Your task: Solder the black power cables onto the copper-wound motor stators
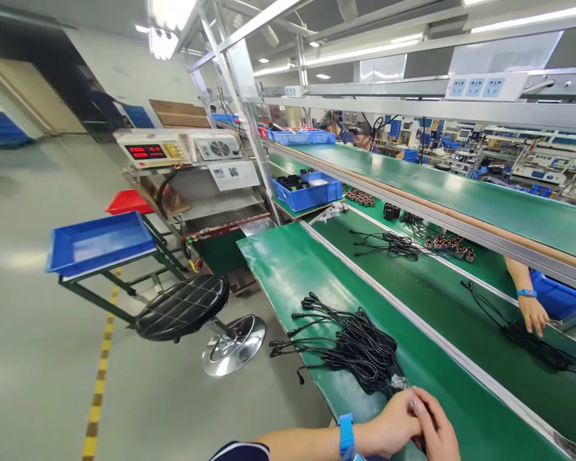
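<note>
At the bottom of the head view my left hand (396,422), with a blue wristband (346,435) on its wrist, meets my right hand (436,426). The fingers of both are closed together, pinching around a small spot where something shiny shows; what they hold is mostly hidden. Just beyond them a large bundle of black cables (360,346) lies on the green bench top (288,256), connector ends pointing left over the edge. A bit of clear, crinkled material (399,382) sits at the bundle's near end, close to my fingertips.
A co-worker's hand (532,314) touches black cables (540,349) across the green belt (413,288). More cables (393,244), copper-coloured parts (360,197) and a blue bin (310,192) lie farther along. A black stool (185,307) and blue tray (100,243) stand left.
</note>
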`<act>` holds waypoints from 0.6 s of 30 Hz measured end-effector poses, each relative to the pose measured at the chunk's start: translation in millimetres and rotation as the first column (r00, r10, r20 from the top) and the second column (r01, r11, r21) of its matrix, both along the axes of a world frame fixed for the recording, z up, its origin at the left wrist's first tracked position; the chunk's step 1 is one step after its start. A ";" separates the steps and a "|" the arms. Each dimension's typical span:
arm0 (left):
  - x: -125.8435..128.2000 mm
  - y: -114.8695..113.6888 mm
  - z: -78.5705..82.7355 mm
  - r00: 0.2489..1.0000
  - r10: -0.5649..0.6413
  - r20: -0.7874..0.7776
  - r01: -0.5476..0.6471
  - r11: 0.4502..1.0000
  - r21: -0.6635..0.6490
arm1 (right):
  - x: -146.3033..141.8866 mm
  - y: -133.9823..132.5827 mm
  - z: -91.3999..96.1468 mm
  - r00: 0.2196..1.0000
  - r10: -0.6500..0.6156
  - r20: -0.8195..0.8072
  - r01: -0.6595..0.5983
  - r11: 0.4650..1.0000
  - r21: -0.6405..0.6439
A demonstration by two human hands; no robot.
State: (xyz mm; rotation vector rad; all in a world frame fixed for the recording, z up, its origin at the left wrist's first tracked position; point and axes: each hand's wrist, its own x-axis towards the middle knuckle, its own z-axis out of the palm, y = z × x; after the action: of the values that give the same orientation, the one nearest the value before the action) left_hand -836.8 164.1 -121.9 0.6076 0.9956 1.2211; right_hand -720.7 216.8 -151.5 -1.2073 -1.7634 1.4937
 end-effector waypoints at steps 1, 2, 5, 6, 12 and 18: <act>-2.7 -1.5 0.1 0.999 0.033 -0.019 -0.033 0.999 -0.001 | -1.7 -2.9 -4.9 0.999 -0.035 -0.016 0.034 0.997 -0.071; -5.1 -3.2 -0.1 0.998 0.060 -0.032 -0.060 0.998 -0.002 | -3.3 -6.3 -9.2 0.996 -0.081 -0.036 0.076 0.989 -0.128; -10.3 -8.5 -1.0 0.993 0.078 -0.087 -0.077 0.997 0.018 | -5.6 -15.9 -17.2 0.990 -0.111 -0.086 0.084 0.961 -0.264; -11.6 -10.2 -0.9 0.990 0.073 -0.118 -0.069 0.997 0.032 | -5.4 -18.1 -17.8 0.991 -0.097 -0.094 0.063 0.948 -0.311; -23.4 -16.9 4.7 0.892 0.034 -0.451 0.013 0.995 0.101 | -3.7 -23.9 -2.0 0.962 -0.163 -0.219 0.025 0.851 -0.525; -48.7 -14.7 -6.5 0.597 -0.073 -0.799 0.241 0.966 0.091 | -5.3 -31.2 1.9 0.965 -0.193 -0.176 0.029 0.749 -0.662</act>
State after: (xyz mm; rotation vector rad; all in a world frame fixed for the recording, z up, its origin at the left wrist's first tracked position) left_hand -885.4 149.4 -128.4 1.4521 1.5263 0.8660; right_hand -726.0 185.6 -149.6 -1.3453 -0.9920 2.1735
